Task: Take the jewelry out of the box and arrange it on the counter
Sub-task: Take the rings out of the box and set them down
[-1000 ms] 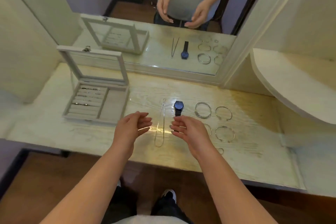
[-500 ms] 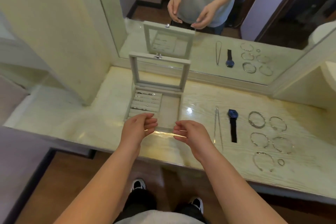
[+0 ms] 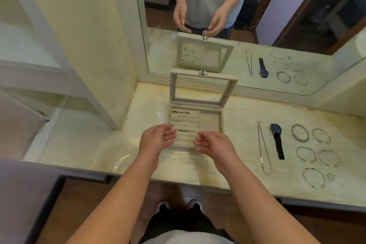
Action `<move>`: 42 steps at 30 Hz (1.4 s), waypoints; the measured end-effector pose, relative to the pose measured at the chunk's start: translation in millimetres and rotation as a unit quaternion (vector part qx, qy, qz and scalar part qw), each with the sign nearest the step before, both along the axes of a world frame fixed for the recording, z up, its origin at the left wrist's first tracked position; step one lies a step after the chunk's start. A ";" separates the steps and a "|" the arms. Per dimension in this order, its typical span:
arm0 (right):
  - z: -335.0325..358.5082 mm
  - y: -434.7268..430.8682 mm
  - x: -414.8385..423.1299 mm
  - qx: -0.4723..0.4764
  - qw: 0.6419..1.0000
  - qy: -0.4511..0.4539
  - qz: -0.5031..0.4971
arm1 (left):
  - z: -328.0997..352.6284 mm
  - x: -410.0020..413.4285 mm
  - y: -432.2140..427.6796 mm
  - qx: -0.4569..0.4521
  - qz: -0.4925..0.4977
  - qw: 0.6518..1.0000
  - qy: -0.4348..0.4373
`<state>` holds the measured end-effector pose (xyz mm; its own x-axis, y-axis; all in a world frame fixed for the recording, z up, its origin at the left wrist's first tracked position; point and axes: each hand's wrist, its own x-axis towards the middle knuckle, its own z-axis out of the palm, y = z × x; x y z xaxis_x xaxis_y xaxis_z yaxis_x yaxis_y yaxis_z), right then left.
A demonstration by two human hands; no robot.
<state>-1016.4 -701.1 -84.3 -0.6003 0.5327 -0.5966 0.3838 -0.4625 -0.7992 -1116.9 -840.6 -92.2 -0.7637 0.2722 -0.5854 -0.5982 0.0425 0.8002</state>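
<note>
A beige jewelry box (image 3: pixel 214 124) stands open on the counter, its glass lid (image 3: pixel 202 88) upright. Small rings (image 3: pixel 183 118) sit in its padded rolls on the left; its right compartment looks bare. My left hand (image 3: pixel 156 140) and my right hand (image 3: pixel 214 144) hover over the box's front edge, palms facing each other, fingers loosely curled, holding nothing. To the right on the counter lie a silver chain necklace (image 3: pixel 264 149), a dark blue watch (image 3: pixel 277 138) and several silver bangles (image 3: pixel 300 132), plus a small ring (image 3: pixel 330 176).
The pale counter (image 3: pixel 99 144) ends at a front edge near my body. A large mirror (image 3: pixel 247 6) behind the box reflects the box, the jewelry and my hands. A cream panel (image 3: pixel 89 35) rises at the left.
The view has swung left, so the box now lies straight ahead and the laid-out jewelry sits at the right. Both hands have shifted from beside the necklace to the box's front edge, still holding nothing.
</note>
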 end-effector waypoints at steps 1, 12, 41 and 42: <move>-2.1 0.7 -2.7 0.001 1.000 0.000 0.001 | -0.4 -2.6 0.4 0.000 -0.002 1.000 0.000; -36.9 19.4 -45.9 0.203 0.966 -0.078 0.139 | -11.7 -28.2 9.8 -0.020 -0.033 0.999 -0.007; -33.3 31.7 -74.5 0.179 0.931 -0.051 0.315 | -22.9 -32.9 28.6 -0.024 -0.073 0.995 -0.059; -27.9 32.6 -72.8 0.136 0.943 -0.032 0.301 | -20.7 -32.4 30.9 -0.016 -0.077 0.995 -0.060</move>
<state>-1089.2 -668.5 -112.2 -0.8105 0.2463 -0.5315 0.5624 0.0735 -0.8236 -1149.3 -809.8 -112.9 -0.6390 0.3604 -0.6796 -0.6737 0.1643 0.7205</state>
